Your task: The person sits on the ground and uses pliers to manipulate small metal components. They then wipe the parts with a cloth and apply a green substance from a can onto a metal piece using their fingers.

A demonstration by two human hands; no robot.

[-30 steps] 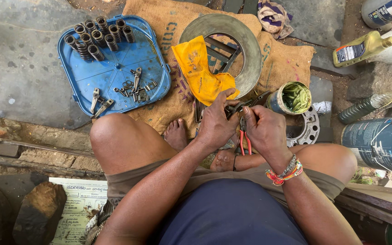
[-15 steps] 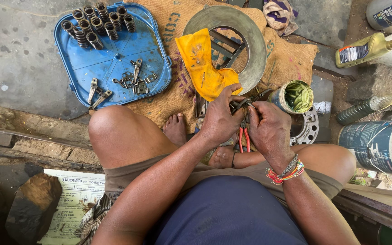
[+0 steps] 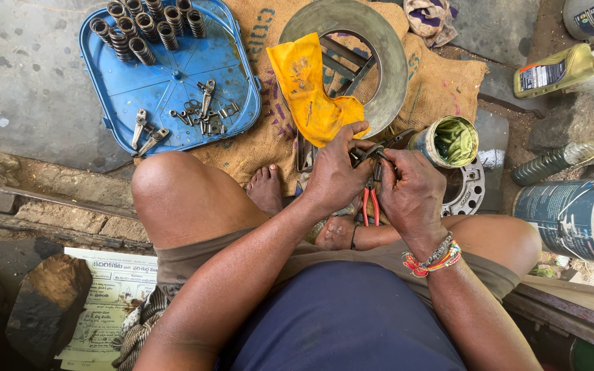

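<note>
Small dark metal part [image 3: 369, 152], pinched between both hands over the lap. Likely stiff, greasy, slip-prone; best gripped at its edges. Left hand [image 3: 335, 172] and right hand [image 3: 414, 189] closed on it. Red-handled pliers [image 3: 369, 203] hang below; yellow rag [image 3: 314, 96], blue tray [image 3: 173, 82] beyond.

Both forearms reach forward between the bent knees. The left hand [image 3: 335, 175] and right hand [image 3: 414, 192] meet close together, fingers curled inward.

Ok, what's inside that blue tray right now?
The blue tray holds a row of coil springs along its far edge and loose small metal parts near the middle. Nothing covers them; the tray's top edge is cropped.
</note>
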